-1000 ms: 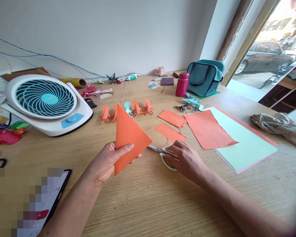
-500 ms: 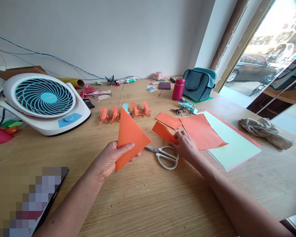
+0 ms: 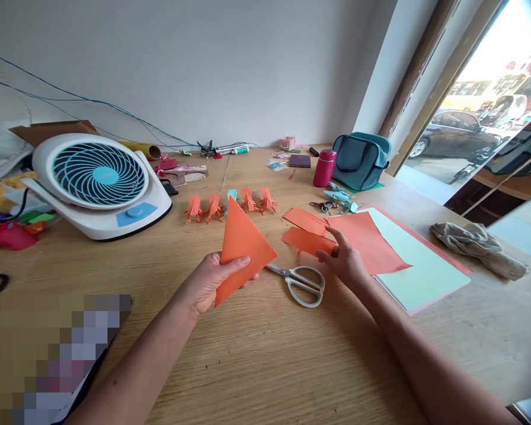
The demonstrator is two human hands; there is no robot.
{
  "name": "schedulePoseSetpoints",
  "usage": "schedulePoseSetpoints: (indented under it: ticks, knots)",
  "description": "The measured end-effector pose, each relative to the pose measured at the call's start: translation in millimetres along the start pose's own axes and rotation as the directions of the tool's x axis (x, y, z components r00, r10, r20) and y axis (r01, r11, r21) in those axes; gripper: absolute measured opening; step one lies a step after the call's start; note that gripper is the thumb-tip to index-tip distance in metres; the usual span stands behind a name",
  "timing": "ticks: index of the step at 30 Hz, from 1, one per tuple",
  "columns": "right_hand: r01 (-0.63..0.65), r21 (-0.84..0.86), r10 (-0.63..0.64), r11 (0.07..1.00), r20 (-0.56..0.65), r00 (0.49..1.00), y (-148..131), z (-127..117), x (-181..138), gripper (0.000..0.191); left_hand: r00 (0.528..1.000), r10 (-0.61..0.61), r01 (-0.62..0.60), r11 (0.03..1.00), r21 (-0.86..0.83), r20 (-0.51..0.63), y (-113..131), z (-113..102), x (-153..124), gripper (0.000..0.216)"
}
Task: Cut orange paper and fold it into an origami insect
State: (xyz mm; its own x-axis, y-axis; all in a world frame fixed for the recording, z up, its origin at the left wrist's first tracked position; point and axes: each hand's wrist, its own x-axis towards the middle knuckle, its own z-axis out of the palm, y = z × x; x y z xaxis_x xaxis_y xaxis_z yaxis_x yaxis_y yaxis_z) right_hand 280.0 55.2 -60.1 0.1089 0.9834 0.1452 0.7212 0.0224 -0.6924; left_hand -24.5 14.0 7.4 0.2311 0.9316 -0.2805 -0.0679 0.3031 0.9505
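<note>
Between thumb and fingers, my left hand (image 3: 221, 274) grips an orange sheet folded into a triangle (image 3: 246, 245), held up above the table. My right hand (image 3: 346, 257) has its fingers apart at the right end of an orange paper strip (image 3: 307, 240); whether a fingertip touches it I cannot tell. More orange strips (image 3: 304, 219) lie just behind. White-handled scissors (image 3: 304, 285) rest on the table between my hands. To the right of them, a larger orange sheet (image 3: 369, 239) overlaps a pale green sheet (image 3: 429, 268).
Behind the triangle stands a row of folded paper figures (image 3: 248, 200), orange with one blue. A fan (image 3: 101, 183) is at the left. Farther back are a magenta flask (image 3: 324, 168), a teal bag (image 3: 363, 159) and keys (image 3: 323, 206). A crumpled cloth (image 3: 478, 248) lies right.
My right hand has opened and let the orange strip down onto the table. The left hand still holds the folded triangle. The whole view has shifted slightly.
</note>
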Motion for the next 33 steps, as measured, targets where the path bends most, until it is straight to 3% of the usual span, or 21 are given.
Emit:
schedulePoseSetpoints:
  ticks: [5, 11, 15, 22, 28, 33]
  knots:
    - [-0.073, 0.072, 0.068, 0.995, 0.071, 0.995, 9, -13, 3, 0.032, 1.0, 0.007, -0.005, 0.999, -0.035, 0.029, -4, -2, 4, 0.039]
    - [-0.175, 0.165, 0.153, 0.971, 0.138, 0.978, 20, -31, 4, 0.041, 0.999, 0.007, -0.005, 0.999, -0.045, 0.045, -6, -2, 4, 0.038]
    - [-0.205, 0.17, 0.185, 0.964, 0.129, 0.974, 25, -30, 8, 0.048, 0.999, 0.004, -0.002, 0.999, -0.051, 0.043, -5, -2, 4, 0.04]
    - [-0.116, -0.034, 0.118, 0.993, 0.075, 0.99, 19, -12, 8, 0.061, 1.0, -0.016, 0.016, 0.999, -0.031, 0.018, -5, 1, 4, 0.041]
    - [-0.023, -0.272, 0.027, 0.962, 0.01, 1.0, 15, -5, 10, 0.03, 0.999, -0.04, 0.041, 0.999, -0.031, 0.024, -9, 2, 6, 0.041]
    - [-0.016, -0.374, 0.002, 0.927, -0.037, 0.999, 12, -2, 12, 0.042, 0.997, -0.062, 0.064, 0.997, -0.043, 0.041, -13, 3, 8, 0.04]
